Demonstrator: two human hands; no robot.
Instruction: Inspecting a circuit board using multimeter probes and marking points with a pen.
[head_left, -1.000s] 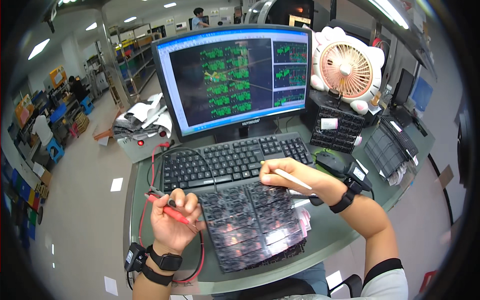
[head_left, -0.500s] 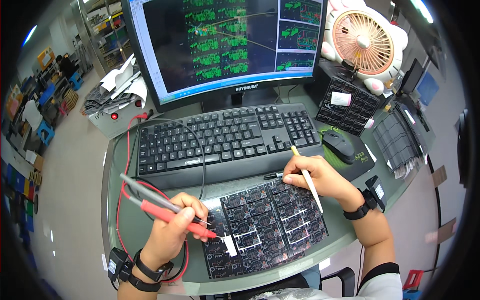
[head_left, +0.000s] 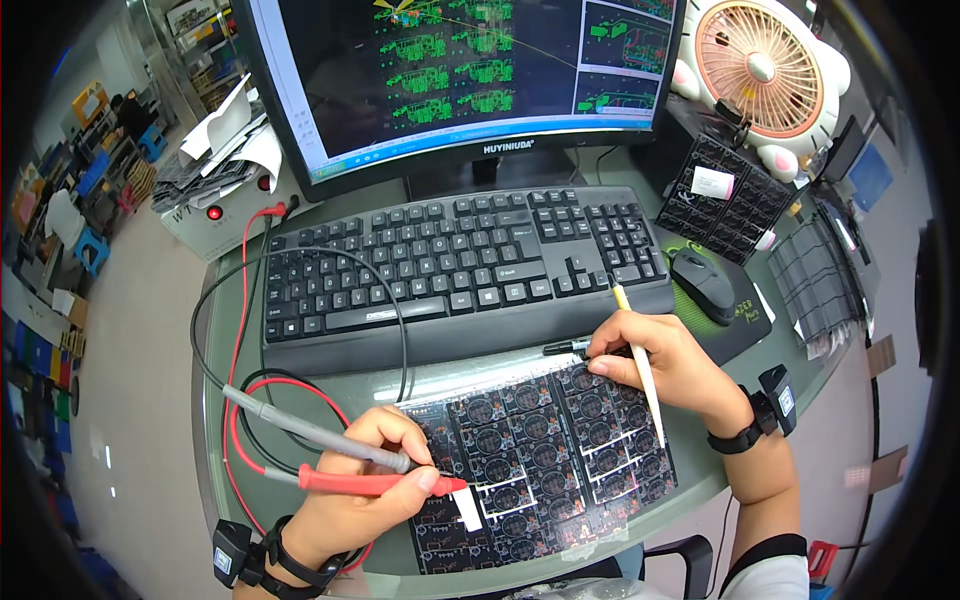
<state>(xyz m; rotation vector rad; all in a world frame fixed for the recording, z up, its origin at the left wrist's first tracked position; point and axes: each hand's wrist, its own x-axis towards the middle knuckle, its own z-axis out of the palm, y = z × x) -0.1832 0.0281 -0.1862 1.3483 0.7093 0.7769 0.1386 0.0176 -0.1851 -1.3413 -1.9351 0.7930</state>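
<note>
A black circuit board panel (head_left: 540, 455) with repeated round patterns lies at the desk's front edge. My left hand (head_left: 362, 515) is closed around two test probes, a red one (head_left: 385, 484) and a grey one (head_left: 310, 432). Their tips are close together over the panel's left part, by a small white strip (head_left: 467, 510); I cannot tell whether they touch it. At the panel's far right edge, my right hand (head_left: 668, 362) grips a slim pale stick (head_left: 646, 390) with a yellow end, slanting down over the board. Its thumb and a finger are at that edge.
Beyond the panel are a black marker (head_left: 566, 348), a keyboard (head_left: 460, 265) and a monitor (head_left: 480, 70). A mouse (head_left: 703, 285), stacked dark panels (head_left: 815, 285) and a fan (head_left: 765, 70) stand right. Probe cables (head_left: 236, 340) loop at left, near a paper-topped box (head_left: 215, 225).
My left hand has tilted both probes flatter and drawn their tips together near the white strip. My right hand keeps its hold at the board's edge. The whole view has shifted slightly.
</note>
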